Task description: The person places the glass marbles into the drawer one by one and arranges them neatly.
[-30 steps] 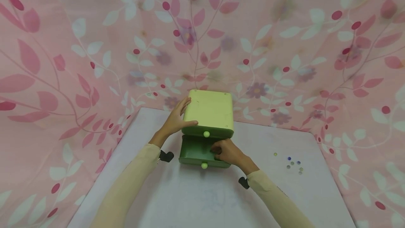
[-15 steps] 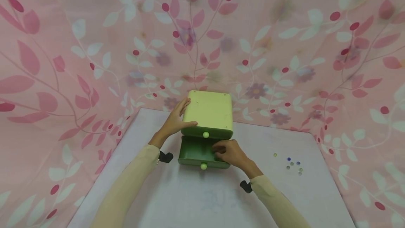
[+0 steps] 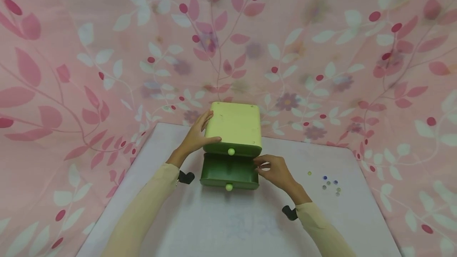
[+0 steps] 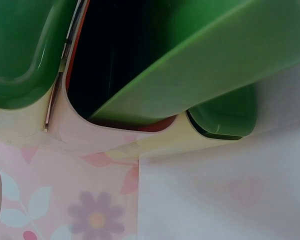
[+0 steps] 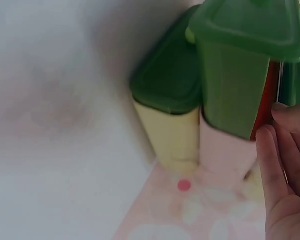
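Note:
A small drawer cabinet (image 3: 233,124) with a pale yellow top and green drawers stands at the back of the table. Its green middle drawer (image 3: 229,171) is pulled out, and no object shows inside it in the head view. My left hand (image 3: 195,135) rests against the cabinet's left side, thumb laid on the top's front corner and fingers extended along the edge. At the drawer's right rim is my right hand (image 3: 275,169), fingers loosely bent with a gap to the thumb and nothing visible between them. In the right wrist view its fingers (image 5: 272,170) overlap the cabinet's side.
Several glass marbles (image 3: 325,178), blue, yellowish and clear, lie on the white table (image 3: 214,225) to the right. A pink floral cloth (image 3: 235,50) rises behind the cabinet and along both sides. In the left wrist view a lower green drawer (image 4: 227,112) sits in its slot.
My right hand has moved from inside the open drawer out to the right, over its rim, and its fingers have loosened. The left hand and the cabinet stay put.

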Tool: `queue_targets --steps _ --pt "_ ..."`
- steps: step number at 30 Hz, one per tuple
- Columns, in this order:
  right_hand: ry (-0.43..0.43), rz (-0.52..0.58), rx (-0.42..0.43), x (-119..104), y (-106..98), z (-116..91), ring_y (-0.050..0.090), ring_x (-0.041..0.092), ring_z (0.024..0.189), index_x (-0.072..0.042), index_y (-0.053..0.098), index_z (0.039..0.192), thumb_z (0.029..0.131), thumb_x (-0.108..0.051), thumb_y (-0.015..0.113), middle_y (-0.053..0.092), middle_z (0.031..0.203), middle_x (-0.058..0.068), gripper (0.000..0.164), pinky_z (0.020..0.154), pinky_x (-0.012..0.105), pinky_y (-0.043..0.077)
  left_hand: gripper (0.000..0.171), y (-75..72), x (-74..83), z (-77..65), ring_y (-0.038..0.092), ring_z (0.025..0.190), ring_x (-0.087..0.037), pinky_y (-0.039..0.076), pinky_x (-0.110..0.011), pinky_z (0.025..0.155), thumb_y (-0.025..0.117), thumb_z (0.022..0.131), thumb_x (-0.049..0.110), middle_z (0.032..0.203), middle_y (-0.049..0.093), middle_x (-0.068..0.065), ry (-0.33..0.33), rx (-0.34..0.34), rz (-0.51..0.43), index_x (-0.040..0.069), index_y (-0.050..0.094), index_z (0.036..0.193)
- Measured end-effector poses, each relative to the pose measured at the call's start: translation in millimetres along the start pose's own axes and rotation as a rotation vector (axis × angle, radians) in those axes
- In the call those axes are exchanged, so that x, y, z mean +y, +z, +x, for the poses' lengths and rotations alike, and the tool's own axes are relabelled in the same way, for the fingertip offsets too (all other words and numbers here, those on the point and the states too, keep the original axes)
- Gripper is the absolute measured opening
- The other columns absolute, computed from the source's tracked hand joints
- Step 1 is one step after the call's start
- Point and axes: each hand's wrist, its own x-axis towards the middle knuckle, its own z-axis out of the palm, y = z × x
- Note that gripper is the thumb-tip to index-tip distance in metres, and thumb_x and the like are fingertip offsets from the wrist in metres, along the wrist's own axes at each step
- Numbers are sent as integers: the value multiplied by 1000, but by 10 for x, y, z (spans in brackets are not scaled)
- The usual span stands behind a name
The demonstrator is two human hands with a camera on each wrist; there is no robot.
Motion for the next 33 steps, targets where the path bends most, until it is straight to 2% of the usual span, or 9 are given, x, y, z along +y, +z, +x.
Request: queue_targets --steps 6,11,17,23,27,33 --pt "62 13 83 119 -169 -101 70 30 86 -1 70 108 76 9 78 71 99 12 35 75 45 60 108 1 -14 -5 23 146 -24 22 -39 118 85 77 19 159 23 -15 -4 -6 4 1 12 156" --pt "127 17 155 266 -331 -219 70 33 86 -1 70 109 76 8 79 70 100 18 35 76 40 60 110 17 -76 3 21 146 -20 21 -36 118 85 77 24 160 21 -12 -20 0 -6 3 11 156" --pt "194 -87 223 506 -523 -346 70 33 87 5 69 108 77 8 77 70 98 19 33 76 37 59 111 20 -74 3 21 146 -18 20 -33 118 85 77 25 160 22 -10 -27 6 -10 5 11 157" --pt "222 -206 298 810 -650 -488 70 32 84 4 70 102 77 7 77 70 93 20 27 72 31 60 109 17 -33 -2 23 146 -22 22 -37 118 85 78 23 159 23 -14 -6 5 12 7 12 157" --pt "244 -258 345 1004 -705 -587 70 34 82 7 70 100 76 8 76 71 90 20 25 71 34 60 110 38 -121 14 22 146 -23 21 -40 118 85 77 22 159 22 -13 -1 9 9 6 10 157" --pt "340 -321 403 1186 -743 -691 69 35 83 8 70 102 76 9 72 71 92 21 26 73 41 59 113 37 -327 58 23 145 -12 22 -35 118 87 74 27 160 23 0 -13 30 -1 11 12 158"
